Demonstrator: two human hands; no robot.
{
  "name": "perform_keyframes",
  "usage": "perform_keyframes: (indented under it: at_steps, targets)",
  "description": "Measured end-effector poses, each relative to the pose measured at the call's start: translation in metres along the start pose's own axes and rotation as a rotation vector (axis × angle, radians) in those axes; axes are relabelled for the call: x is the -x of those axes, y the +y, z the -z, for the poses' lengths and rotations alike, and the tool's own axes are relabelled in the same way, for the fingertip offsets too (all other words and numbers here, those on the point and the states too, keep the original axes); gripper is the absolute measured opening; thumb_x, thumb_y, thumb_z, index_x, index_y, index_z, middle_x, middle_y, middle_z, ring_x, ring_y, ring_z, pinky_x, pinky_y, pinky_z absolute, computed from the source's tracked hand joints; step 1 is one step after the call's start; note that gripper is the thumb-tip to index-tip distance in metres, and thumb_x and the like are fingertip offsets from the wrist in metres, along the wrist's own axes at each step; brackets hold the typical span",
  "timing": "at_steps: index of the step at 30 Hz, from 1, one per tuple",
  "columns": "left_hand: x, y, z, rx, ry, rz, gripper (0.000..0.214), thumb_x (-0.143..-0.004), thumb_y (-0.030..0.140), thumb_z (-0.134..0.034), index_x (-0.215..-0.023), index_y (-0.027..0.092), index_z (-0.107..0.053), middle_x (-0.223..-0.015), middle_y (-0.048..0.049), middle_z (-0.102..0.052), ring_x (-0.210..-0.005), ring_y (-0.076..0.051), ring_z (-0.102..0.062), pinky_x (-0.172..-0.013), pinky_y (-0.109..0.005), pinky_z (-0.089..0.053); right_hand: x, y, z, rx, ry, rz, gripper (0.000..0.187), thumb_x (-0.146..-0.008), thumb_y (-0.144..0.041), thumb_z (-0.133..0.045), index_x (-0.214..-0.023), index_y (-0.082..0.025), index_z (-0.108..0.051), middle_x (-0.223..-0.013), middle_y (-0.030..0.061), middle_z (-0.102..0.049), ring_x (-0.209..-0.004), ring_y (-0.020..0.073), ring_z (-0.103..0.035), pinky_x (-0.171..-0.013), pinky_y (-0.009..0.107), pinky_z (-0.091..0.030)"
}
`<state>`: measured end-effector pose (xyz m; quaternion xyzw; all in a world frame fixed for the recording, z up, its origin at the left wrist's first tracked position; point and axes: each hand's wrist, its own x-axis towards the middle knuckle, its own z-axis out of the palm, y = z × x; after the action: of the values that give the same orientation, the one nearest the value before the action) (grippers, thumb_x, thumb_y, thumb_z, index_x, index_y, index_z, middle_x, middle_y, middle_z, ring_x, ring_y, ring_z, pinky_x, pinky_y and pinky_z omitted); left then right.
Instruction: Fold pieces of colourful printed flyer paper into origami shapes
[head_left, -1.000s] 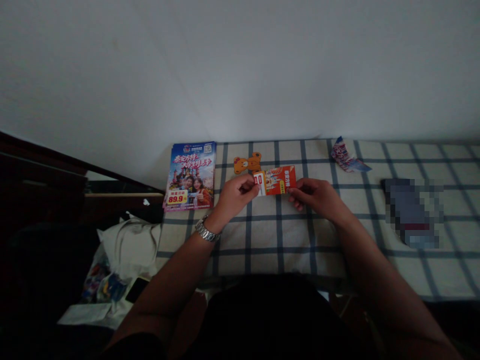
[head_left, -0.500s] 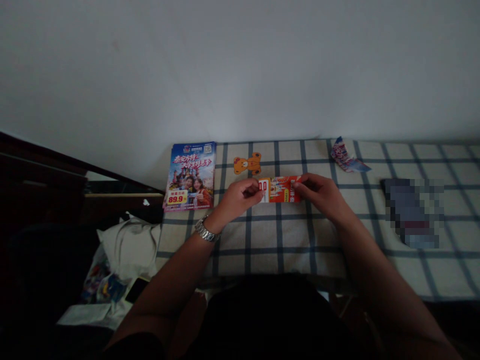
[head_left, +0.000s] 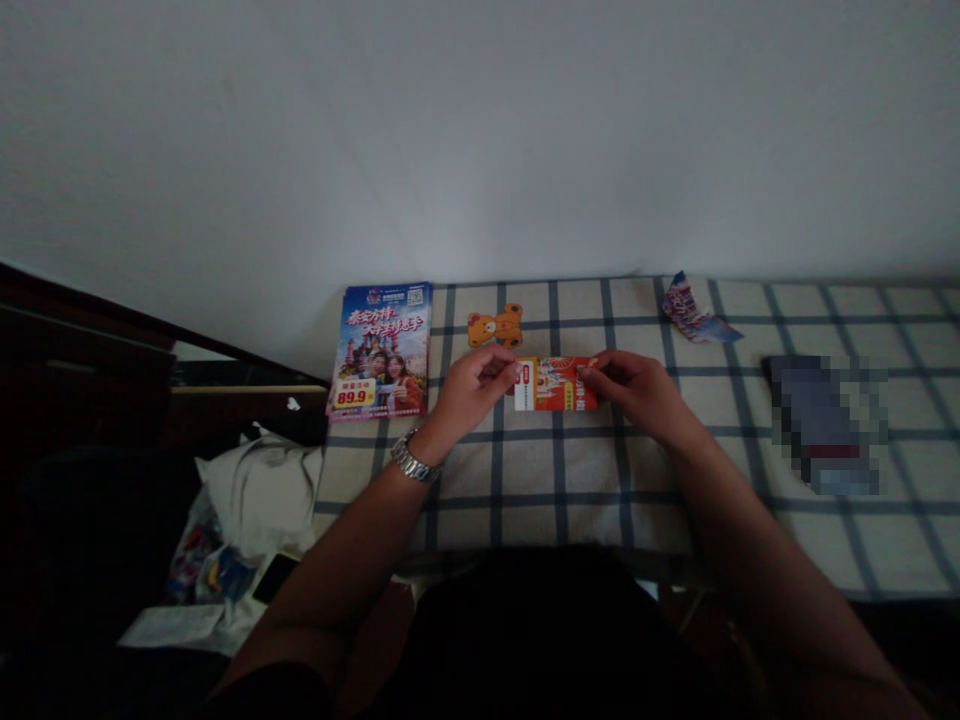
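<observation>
Compared with a second ago, the red-and-orange printed leaflet sits closer to the person's body and farther from the teddy-bear cutout. Its slant has flattened to nearly level. The right hand has shifted from the leaflet's lower right corner to its upper one; the left hand, as far as the dim view shows, now pinches higher, baring the white lower left corner.

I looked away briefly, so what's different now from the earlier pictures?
The red-and-white card has come slightly toward the person. The right hand has shifted its hold from the card's lower right corner to its upper right; the left hand keeps hold of the left end. The flyer stack, teddy bear picture and creased paper stayed put.
</observation>
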<state>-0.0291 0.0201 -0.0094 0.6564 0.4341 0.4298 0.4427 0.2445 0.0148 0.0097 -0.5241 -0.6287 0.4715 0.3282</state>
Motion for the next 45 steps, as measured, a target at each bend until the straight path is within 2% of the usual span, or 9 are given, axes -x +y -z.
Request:
perform_keyframes:
  at_steps: [5,11,17,22,28,31,35,41,45]
  targets:
    - [0.0,0.001,0.0,0.009,-0.004,-0.004,0.025,-0.1,0.044,-0.07,-0.095,0.02,-0.067,-0.082,-0.0008,-0.071,-0.071,-0.013,-0.068,-0.066,-0.023,-0.058,-0.001,0.001,-0.001,0.018,0.005,0.002,0.04,-0.091,-0.061,-0.074,-0.086,-0.021,-0.073,-0.075,0.0024,-0.073,-0.065,0.0167,-0.062,-0.056,0.028,-0.047]
    - [0.001,-0.001,-0.001,0.001,0.002,0.012,0.029,-0.099,0.048,-0.07,-0.097,0.02,-0.067,-0.083,-0.0015,-0.071,-0.073,-0.013,-0.069,-0.066,-0.024,-0.059,-0.002,-0.001,-0.003,-0.023,0.025,-0.006,0.044,-0.087,-0.064,-0.076,-0.083,-0.021,-0.072,-0.074,0.0027,-0.072,-0.064,0.0168,-0.062,-0.055,0.028,-0.047]
    - [0.003,0.003,-0.002,0.032,-0.021,-0.051,0.025,-0.1,0.042,-0.07,-0.114,0.021,-0.07,-0.106,-0.0061,-0.075,-0.09,-0.015,-0.073,-0.078,-0.027,-0.064,-0.003,0.003,-0.001,0.022,0.05,0.028,0.038,-0.09,-0.06,-0.074,-0.089,-0.022,-0.073,-0.079,0.0029,-0.074,-0.068,0.0178,-0.064,-0.059,0.029,-0.049]
    - [0.004,0.002,-0.004,0.077,-0.1,-0.027,0.019,-0.101,0.033,-0.069,-0.116,0.021,-0.069,-0.103,-0.0057,-0.075,-0.084,-0.014,-0.073,-0.067,-0.022,-0.063,-0.002,0.004,-0.001,0.054,0.046,0.037,0.035,-0.092,-0.057,-0.073,-0.093,-0.022,-0.075,-0.083,0.0038,-0.076,-0.071,0.0194,-0.067,-0.063,0.031,-0.052]
    - [0.003,-0.001,-0.005,0.065,-0.026,-0.003,0.014,-0.099,0.027,-0.069,-0.111,0.021,-0.064,-0.099,-0.0031,-0.071,-0.075,-0.011,-0.07,-0.062,-0.021,-0.062,-0.002,0.005,-0.002,0.028,0.106,0.067,0.034,-0.094,-0.056,-0.071,-0.109,-0.024,-0.074,-0.096,0.0052,-0.078,-0.08,0.0217,-0.071,-0.07,0.034,-0.058]
    - [0.003,-0.002,-0.005,0.022,0.012,0.003,0.009,-0.099,0.026,-0.069,-0.104,0.02,-0.065,-0.096,-0.0024,-0.072,-0.075,-0.011,-0.072,-0.065,-0.021,-0.062,-0.002,0.004,-0.002,0.108,0.185,0.147,0.034,-0.095,-0.051,-0.072,-0.117,-0.025,-0.071,-0.1,0.0055,-0.075,-0.081,0.0204,-0.07,-0.071,0.034,-0.058]
    - [0.003,-0.005,-0.005,-0.009,0.038,0.034,0.014,-0.097,0.028,-0.072,-0.107,0.02,-0.066,-0.102,-0.0037,-0.074,-0.081,-0.014,-0.075,-0.068,-0.023,-0.063,-0.004,0.004,-0.002,0.343,0.248,0.345,0.027,-0.098,-0.042,-0.069,-0.118,-0.024,-0.071,-0.101,0.0064,-0.07,-0.081,0.0202,-0.066,-0.071,0.035,-0.057]
    - [0.004,-0.006,-0.005,-0.094,0.052,0.035,0.014,-0.098,0.028,-0.072,-0.109,0.021,-0.068,-0.109,-0.004,-0.076,-0.085,-0.014,-0.076,-0.074,-0.025,-0.062,-0.008,0.012,-0.007,0.531,0.121,0.57,0.03,-0.099,-0.031,-0.069,-0.129,-0.025,-0.069,-0.122,0.0119,-0.071,-0.112,0.0301,-0.068,-0.097,0.05,-0.058]
    - [0.006,-0.001,-0.004,-0.2,0.032,-0.009,0.013,-0.098,0.025,-0.071,-0.111,0.021,-0.069,-0.108,-0.0028,-0.075,-0.083,-0.013,-0.074,-0.074,-0.025,-0.06,-0.009,0.018,-0.01,0.59,0.048,0.625,0.036,-0.1,-0.03,-0.069,-0.135,-0.025,-0.067,-0.132,0.0136,-0.069,-0.121,0.032,-0.066,-0.103,0.054,-0.058]
